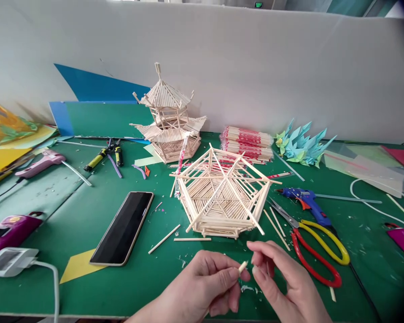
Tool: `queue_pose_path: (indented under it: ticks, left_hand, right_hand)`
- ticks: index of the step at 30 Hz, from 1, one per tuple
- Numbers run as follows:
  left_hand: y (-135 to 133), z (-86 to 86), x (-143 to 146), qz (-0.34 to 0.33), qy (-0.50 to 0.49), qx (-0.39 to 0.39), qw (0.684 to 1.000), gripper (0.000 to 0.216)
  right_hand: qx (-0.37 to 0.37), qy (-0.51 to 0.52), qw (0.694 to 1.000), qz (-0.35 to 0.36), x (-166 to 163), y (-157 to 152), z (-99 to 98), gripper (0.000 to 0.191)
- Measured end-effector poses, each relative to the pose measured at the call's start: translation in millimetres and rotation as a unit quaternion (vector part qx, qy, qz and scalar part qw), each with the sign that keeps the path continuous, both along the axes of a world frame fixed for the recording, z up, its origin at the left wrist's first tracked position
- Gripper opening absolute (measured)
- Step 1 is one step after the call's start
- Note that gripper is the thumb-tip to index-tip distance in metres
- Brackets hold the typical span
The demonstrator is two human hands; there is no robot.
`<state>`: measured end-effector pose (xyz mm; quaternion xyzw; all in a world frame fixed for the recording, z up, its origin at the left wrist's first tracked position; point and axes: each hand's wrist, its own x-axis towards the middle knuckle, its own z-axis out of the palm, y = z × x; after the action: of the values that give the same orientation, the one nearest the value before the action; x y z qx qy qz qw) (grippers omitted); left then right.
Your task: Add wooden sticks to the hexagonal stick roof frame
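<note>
My left hand (205, 282) is low in the middle of the view, its thumb and fingers pinched on a short stub of wooden stick (243, 267). My right hand (283, 282) is just to its right, fingers curled and its fingertips almost touching the stub's end. Right behind both hands stands a hexagonal frame (222, 195) built of thin wooden sticks on the green table (87, 224). Loose sticks (164, 239) lie in front of it. Farther back is a finished two-tier stick pagoda (168, 121).
Red-and-yellow scissors (313, 246) and a blue glue gun (306, 199) lie right of the frame. A black phone (124, 226) lies to the left. Wrapped chopstick bundles (247, 143), paper cranes (301, 143), pliers (104, 154), a pink glue gun (42, 162) and a charger (10, 261) sit around.
</note>
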<state>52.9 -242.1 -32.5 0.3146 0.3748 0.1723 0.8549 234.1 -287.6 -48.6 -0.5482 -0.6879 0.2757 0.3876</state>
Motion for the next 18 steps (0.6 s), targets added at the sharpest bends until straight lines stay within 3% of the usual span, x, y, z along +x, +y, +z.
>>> queue_pose_path:
  ticks: [7,12,15,17,18]
  left_hand:
    - [-2,-2.5,2,-0.008,0.016,0.057,0.998,0.04]
    - [0,-4.9,7,-0.029,0.056,0.085,0.994,0.047]
    - [-1,-4.1,7,-0.011,0.069,0.087,0.994,0.05]
    - [-2,-4.2,8,0.003,0.068,0.076,0.995,0.049]
    - [-2,-4.7,9,0.003,0.065,0.066,0.996,0.048]
  right_hand:
    - [-0.027,0.09,0.995,0.02,-6,9,-1.4,0.008]
    - [-0.019,0.099,0.994,0.037,-7,8,2.0,0.014]
    - [0.004,0.051,0.998,-0.038,15,3,-9.9,0.014]
    - [0.028,-0.062,0.986,-0.151,44,0,-25.2,0.015]
    - [0.026,-0.144,0.966,-0.214,61,-1,-33.8,0.018]
